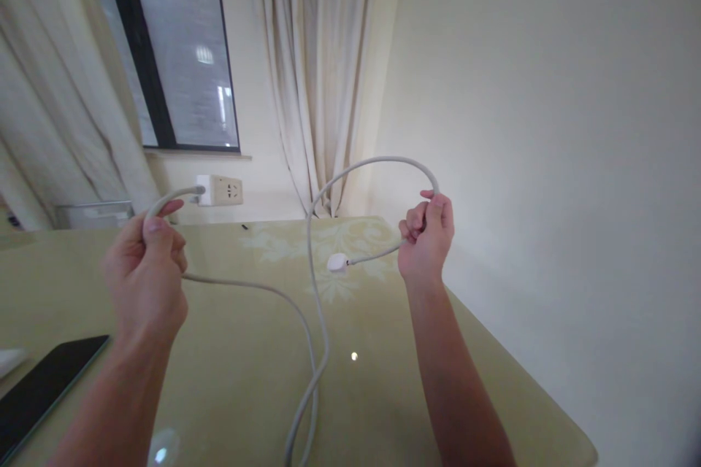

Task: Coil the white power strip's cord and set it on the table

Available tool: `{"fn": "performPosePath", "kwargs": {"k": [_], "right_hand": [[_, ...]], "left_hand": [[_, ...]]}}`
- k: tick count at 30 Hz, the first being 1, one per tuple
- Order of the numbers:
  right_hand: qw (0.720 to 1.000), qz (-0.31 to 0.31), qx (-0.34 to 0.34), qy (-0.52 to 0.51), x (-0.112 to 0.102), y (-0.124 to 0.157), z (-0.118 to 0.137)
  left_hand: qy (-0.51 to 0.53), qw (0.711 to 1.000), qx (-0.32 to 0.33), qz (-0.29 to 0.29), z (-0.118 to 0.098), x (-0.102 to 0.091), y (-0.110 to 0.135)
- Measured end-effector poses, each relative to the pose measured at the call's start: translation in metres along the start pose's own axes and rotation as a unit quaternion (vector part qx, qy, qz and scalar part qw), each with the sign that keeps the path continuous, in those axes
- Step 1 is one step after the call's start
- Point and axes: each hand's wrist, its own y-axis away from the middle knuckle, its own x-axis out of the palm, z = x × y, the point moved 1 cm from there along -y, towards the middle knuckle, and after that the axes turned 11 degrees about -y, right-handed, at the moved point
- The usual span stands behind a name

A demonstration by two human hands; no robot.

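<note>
My left hand (150,263) is closed around a pale grey cable (320,306) near one end. Just beyond those fingers, that end meets a white block with socket holes (223,190); whether a separate plug sits between them I cannot tell. On the right, my right hand (430,230) grips the same cable, its fingers curled around it. A short length runs out of this hand to a white plug-like end piece (338,263), seen over the table. Between my hands the cable rises in a wide arc, and its lower loops cross above the tabletop.
The pale green glossy table (241,357) has a leaf pattern near its far edge. At the lower left lies a dark flat tablet-like device (47,387), beside a white object (11,360). A small black item (244,227) is near the back edge. Curtains (312,66) and walls stand beyond.
</note>
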Motion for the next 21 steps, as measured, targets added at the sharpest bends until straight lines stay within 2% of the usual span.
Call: {"fn": "performPosePath", "kwargs": {"k": [3, 6, 9, 13, 18, 21], "right_hand": [[0.999, 0.007, -0.036, -0.018, 0.008, 0.007, 0.009], [0.997, 0.027, -0.071, -0.006, 0.016, 0.018, 0.015], [0.994, 0.055, -0.091, 0.030, 0.024, 0.032, 0.015], [0.989, 0.105, -0.084, 0.069, 0.032, 0.052, 0.009], [0.984, 0.148, -0.078, 0.062, 0.032, 0.059, 0.005], [0.987, 0.135, -0.071, 0.058, 0.030, 0.052, 0.006]], "left_hand": [[0.059, 0.996, -0.045, 0.040, -0.003, 0.004, 0.003], [0.089, 0.986, -0.082, 0.118, -0.004, 0.013, 0.013], [0.024, 0.980, -0.074, 0.183, -0.003, 0.022, 0.027], [-0.118, 0.963, -0.004, 0.242, -0.003, 0.030, 0.042], [-0.168, 0.953, 0.052, 0.245, -0.002, 0.030, 0.045], [-0.168, 0.957, 0.037, 0.234, 0.003, 0.027, 0.039]]}}
